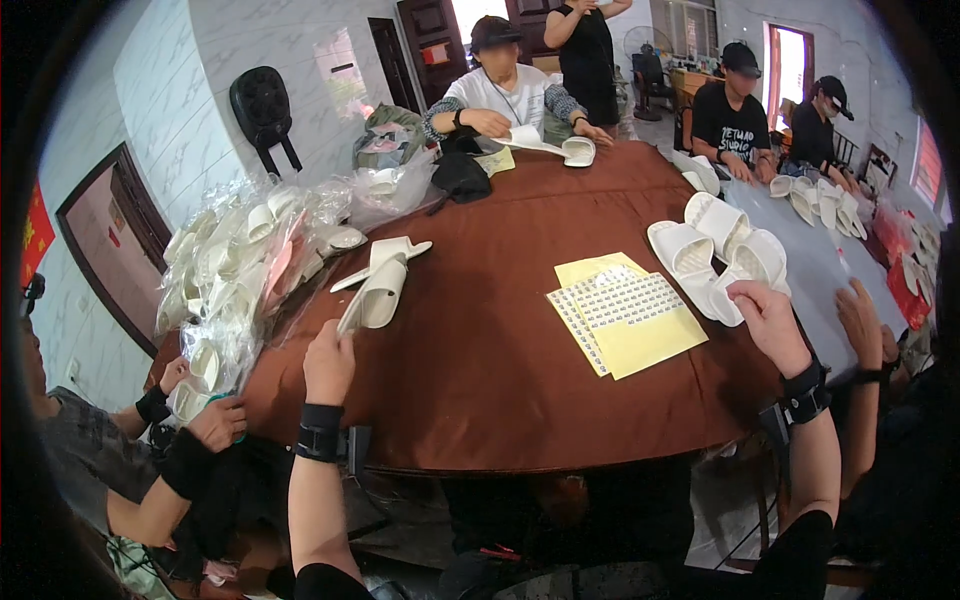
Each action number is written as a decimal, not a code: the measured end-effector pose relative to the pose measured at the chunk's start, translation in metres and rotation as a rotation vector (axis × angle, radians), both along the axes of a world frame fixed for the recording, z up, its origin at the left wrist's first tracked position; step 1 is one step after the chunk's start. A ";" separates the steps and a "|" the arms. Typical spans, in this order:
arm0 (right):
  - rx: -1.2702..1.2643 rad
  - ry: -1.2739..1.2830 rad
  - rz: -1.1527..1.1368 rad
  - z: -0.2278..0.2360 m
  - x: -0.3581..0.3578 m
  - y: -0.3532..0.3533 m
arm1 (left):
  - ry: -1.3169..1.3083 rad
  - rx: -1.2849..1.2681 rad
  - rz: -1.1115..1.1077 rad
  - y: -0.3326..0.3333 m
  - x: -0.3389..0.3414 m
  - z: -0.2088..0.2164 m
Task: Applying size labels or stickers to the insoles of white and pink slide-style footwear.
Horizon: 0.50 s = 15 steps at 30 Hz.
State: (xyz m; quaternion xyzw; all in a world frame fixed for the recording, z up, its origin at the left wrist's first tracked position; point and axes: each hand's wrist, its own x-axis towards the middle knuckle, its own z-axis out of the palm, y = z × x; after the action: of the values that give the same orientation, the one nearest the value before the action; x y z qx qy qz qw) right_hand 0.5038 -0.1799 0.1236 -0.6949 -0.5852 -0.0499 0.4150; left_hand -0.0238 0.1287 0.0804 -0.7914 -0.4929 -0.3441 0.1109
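My left hand (328, 368) pinches the heel end of a white slipper (379, 298), which is tilted with its strap end away from me. Another white slipper (385, 256) lies just beyond and partly beneath it. On the right, my right hand (770, 325) has its fingers closed at the lower end of a white slipper (752, 262); the fingertips are partly hidden. Two more white slippers (684, 250) rest against that one. Between my hands, nearer the right, lie yellow-backed sheets of small white labels (640, 320).
Plastic bags of white slippers (230, 250) heap up at the left, beside a co-worker's hands (215, 425). Across the brown-covered table (480, 400), a person handles a white slipper (578, 151). A black cap (462, 178) lies there. Another co-worker's hand (858, 318) is at the right.
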 end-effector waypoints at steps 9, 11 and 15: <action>-0.036 -0.006 0.078 0.012 -0.028 -0.003 | -1.097 -0.845 -0.442 -0.061 0.016 0.052; -0.045 -0.010 0.094 0.014 -0.036 -0.004 | -1.101 -0.885 -0.477 -0.075 0.018 0.061; -0.054 -0.011 0.153 0.017 -0.050 -0.003 | -1.155 -0.972 -0.544 -0.101 0.023 0.063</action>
State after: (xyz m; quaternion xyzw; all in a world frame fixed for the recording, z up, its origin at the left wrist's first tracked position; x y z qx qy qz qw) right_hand 0.4535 -0.1832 0.1408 -0.6588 -0.6400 -0.0061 0.3954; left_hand -0.0010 0.0281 0.1436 -0.5404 -0.3570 -0.4609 -0.6066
